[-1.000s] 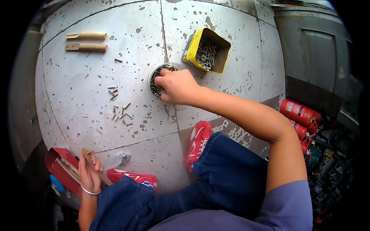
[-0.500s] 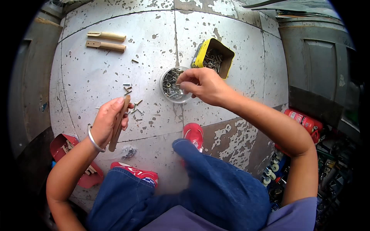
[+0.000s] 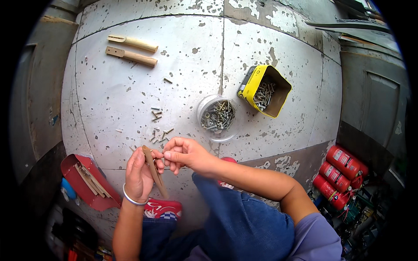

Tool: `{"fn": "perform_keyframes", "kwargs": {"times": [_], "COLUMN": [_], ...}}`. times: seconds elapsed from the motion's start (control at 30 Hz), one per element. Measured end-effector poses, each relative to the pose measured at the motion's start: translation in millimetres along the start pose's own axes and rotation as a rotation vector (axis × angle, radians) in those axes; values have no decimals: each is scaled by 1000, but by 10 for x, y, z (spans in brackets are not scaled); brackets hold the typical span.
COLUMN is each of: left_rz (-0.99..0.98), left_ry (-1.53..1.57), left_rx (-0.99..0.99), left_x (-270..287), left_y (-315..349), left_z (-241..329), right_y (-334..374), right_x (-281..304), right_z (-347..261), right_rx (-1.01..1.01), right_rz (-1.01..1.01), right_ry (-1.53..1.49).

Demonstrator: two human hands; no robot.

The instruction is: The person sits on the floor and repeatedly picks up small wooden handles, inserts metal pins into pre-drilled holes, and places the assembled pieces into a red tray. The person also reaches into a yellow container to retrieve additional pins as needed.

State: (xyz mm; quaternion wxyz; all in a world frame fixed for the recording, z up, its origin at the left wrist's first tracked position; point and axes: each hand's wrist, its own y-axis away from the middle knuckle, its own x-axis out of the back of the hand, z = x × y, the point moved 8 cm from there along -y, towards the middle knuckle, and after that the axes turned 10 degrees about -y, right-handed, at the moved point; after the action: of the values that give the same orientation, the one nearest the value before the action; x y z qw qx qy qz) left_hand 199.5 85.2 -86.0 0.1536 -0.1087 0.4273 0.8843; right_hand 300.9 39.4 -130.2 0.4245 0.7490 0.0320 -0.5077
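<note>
My left hand is wrapped round a narrow flat wooden strip, which it holds at a tilt with the upper end by the fingertips. Just right of that end my right hand pinches something too small to make out, its fingertips meeting those of the left. Beyond the hands, several loose bolts lie on the worn white surface. A clear round tub full of bolts and nuts stands farther off to the right.
A tilted yellow tin holds more bolts. Two round wooden pieces with cut ends lie at the far left. At the near left, a red tray carries wooden strips. Red fire extinguishers sit at the right, beside cluttered tools.
My right hand has left the tub and come back, nearer and leftward, to the wooden strip in my left hand. The whole view has shifted somewhat.
</note>
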Motion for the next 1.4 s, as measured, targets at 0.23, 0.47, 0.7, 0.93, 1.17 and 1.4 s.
{"fn": "perform_keyframes", "kwargs": {"times": [0.23, 0.47, 0.7, 0.93, 1.17, 1.4], "left_rz": [72, 142, 91, 39, 105, 98], "left_ry": [87, 89, 58, 37, 17, 104], "left_rx": [58, 115, 113, 103, 65, 38], "left_x": [-41, -41, -183, -257, -176, -55], "left_y": [-75, -56, -52, -125, -99, -97], "left_z": [-149, -287, -344, -374, -295, -289], "right_y": [-3, 113, 238, 226, 125, 41], "right_x": [111, 193, 268, 295, 180, 215], "right_z": [-84, -147, -158, -179, -253, -172], "right_rx": [96, 85, 181, 177, 204, 144], "right_rz": [-32, -86, -37, 26, 2, -94], "right_ry": [42, 142, 169, 114, 103, 179]}}
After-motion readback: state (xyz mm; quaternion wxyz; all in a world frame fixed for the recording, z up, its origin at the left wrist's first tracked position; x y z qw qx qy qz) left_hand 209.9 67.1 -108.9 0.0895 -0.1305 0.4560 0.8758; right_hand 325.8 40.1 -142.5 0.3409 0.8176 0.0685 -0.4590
